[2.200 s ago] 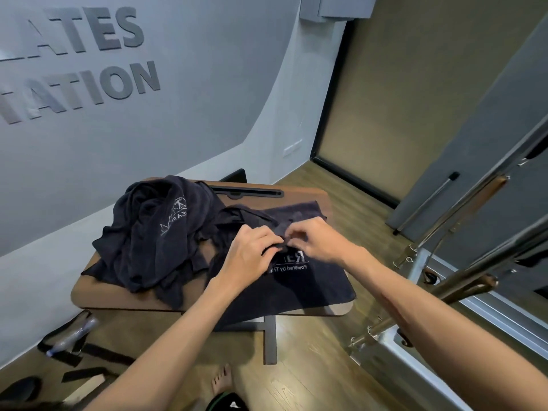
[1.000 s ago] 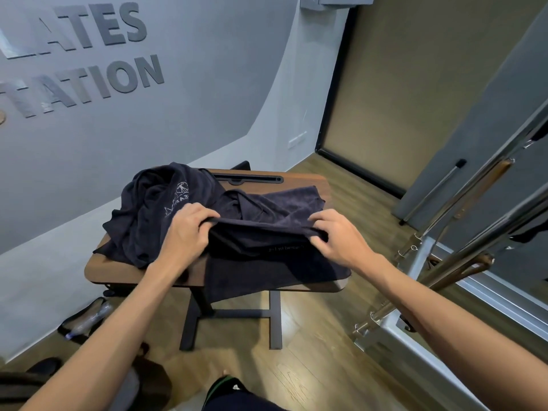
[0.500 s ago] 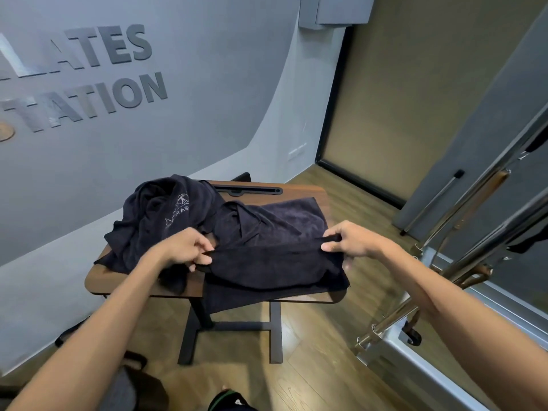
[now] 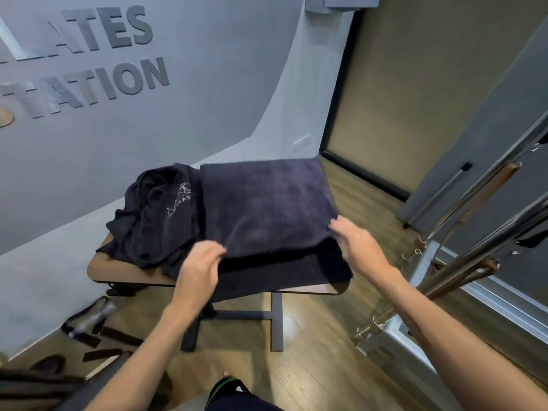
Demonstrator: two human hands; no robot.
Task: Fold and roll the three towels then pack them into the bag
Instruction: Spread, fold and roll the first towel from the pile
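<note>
The towel (image 4: 267, 203), bunched a moment ago, now lies folded flat on the counter (image 4: 124, 271); left hand (image 4: 201, 262) and right hand (image 4: 353, 235) pinch its near corners. Rolling comes next.

A small wooden table (image 4: 127, 272) on a dark metal base (image 4: 234, 318) stood on wood flooring (image 4: 320, 369), before a grey wall bearing raised lettering (image 4: 89, 60); chrome rails (image 4: 462, 262) ran alongside.

I see the spread towel (image 4: 267, 203) across the table's (image 4: 124, 272) right side, the bunched towels (image 4: 154, 215) heaped at its left edge.
</note>
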